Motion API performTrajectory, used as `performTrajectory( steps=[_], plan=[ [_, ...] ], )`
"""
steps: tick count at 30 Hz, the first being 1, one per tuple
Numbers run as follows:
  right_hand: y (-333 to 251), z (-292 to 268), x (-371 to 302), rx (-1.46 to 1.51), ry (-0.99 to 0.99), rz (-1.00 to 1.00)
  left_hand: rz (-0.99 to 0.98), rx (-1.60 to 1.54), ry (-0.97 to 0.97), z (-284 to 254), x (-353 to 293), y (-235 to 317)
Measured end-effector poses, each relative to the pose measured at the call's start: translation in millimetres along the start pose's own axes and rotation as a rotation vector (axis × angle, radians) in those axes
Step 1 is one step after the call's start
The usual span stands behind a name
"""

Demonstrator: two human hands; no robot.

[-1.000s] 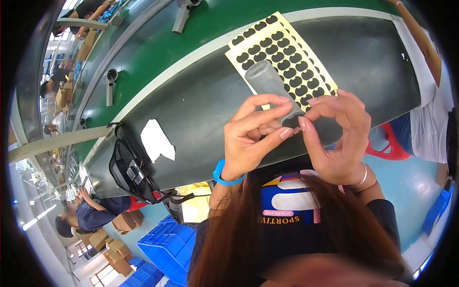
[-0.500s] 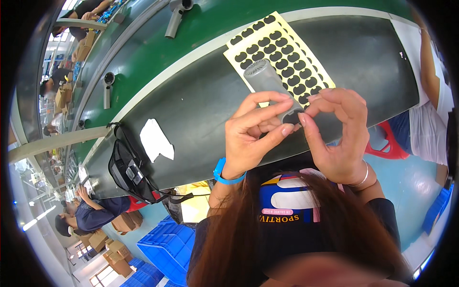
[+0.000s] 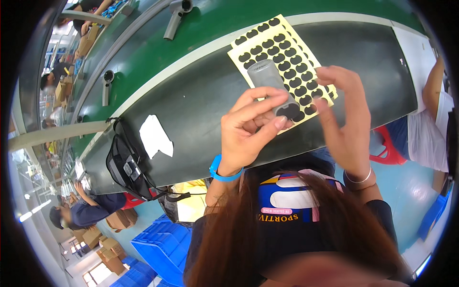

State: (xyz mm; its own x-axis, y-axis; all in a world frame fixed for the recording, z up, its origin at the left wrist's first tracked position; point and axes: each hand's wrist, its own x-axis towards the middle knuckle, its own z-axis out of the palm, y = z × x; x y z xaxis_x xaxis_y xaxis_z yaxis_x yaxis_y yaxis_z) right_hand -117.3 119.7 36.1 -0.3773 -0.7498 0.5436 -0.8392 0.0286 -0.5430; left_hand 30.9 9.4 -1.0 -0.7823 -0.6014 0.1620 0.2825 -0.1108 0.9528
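Note:
My left hand is closed around a grey cylindrical housing with a slotted far end, tilted away from me above the table. On its near end, beside my left thumb, is a black oval sticker. My right hand is apart from the housing, thumb and fingers spread, with nothing visible in it; its fingertips are slightly blurred. Behind the housing and by my right fingertips lie pale yellow sheets with rows of black oval stickers.
White paper and a black bag lie to the left on the dark table. Grey handheld fans rest on the green belt beyond. Blue crates stand low left. Another person's arm is at the right edge.
My right hand has let go of the housing's near end and moved right, its fingers opening. The black sticker there now shows more fully. My left hand still holds the housing.

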Motion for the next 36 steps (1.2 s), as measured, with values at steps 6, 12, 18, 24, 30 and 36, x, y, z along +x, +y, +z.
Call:
performTrajectory(
  steps=[6, 12, 18, 24, 30, 36],
  plan=[
    [19, 40, 6, 0.544, -0.336, 0.122, 0.07, -0.028, 0.076, -2, 8, -4],
    [13, 71, -7, 0.248, -0.135, -0.03, 0.175, 0.182, 0.18, 0, 9, -15],
    [14, 65, -3, 0.327, -0.17, 0.002, 0.208, 0.139, 0.156, -3, 7, -19],
    [8, 57, 13, 0.304, -0.246, -0.085, 0.336, 0.091, 0.214, 4, 6, -10],
    [24, 72, 68, 0.272, -0.371, -0.405, 0.192, -0.151, 0.22, -15, 7, -11],
    [158, 136, 187, -0.237, -0.279, -0.472, 0.216, 0.513, 0.22, -35, 35, -26]
  ],
)
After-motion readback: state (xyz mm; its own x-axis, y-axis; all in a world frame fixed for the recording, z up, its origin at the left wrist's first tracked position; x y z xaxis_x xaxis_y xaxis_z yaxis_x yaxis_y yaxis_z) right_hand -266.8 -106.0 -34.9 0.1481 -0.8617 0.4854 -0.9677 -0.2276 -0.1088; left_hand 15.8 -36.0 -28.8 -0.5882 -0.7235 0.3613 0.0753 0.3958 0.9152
